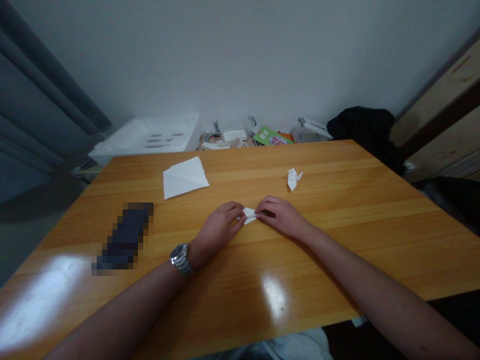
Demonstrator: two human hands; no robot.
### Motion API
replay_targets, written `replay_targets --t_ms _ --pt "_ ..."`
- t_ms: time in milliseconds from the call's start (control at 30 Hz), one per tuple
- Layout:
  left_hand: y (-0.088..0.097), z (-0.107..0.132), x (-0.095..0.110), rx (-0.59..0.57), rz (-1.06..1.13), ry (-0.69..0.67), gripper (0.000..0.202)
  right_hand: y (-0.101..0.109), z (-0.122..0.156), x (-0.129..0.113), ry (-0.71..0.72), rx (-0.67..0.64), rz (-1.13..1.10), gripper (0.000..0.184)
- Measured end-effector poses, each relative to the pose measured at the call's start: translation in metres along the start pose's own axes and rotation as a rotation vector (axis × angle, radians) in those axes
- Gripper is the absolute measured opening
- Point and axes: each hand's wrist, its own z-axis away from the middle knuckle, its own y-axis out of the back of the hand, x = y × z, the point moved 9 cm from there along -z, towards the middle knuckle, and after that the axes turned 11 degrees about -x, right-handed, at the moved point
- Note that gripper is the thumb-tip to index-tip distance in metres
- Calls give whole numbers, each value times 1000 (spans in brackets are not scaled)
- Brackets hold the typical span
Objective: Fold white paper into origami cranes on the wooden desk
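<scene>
Between my hands, low over the middle of the wooden table, is a small piece of folded white paper [249,214]. My left hand [222,225], with a metal watch [181,258] on its wrist, pinches the paper's left end. At its right end, the fingertips of my right hand [283,216] close on the paper too. Part of the paper is hidden behind the fingers. Beyond my right hand stands a small folded paper figure [293,179], white with pointed tips. Sheets of white paper [184,178] lie stacked at the back left.
A dark blurred-out rectangular object [125,237] lies on the table [240,290] at left. Past the far edge are a white foam tray [150,134], a green booklet [270,136], a clear plastic box [309,131] and a black cloth-like heap [360,122]. A grey curtain hangs at left.
</scene>
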Motion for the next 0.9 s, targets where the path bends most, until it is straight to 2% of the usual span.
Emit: replay_targets --t_ms 133,300,400,567,700,900 --pt "2 2 2 16 -15 -19 13 -1 1 2 -3 -5 -11 7" --pt "2 3 -2 15 -24 36 28 -1 2 3 -16 -5 -27 8" --pt "0 3 -1 10 -40 9 26 -1 2 1 -3 -8 -33 9" --pt "2 4 -1 31 -170 23 24 -4 2 -5 68 -25 12 12" --pt "2 4 -2 0 -233 34 26 -5 2 -9 81 -39 27 14" --pt "-2 5 2 -9 -182 -41 29 3 3 0 12 42 29 23"
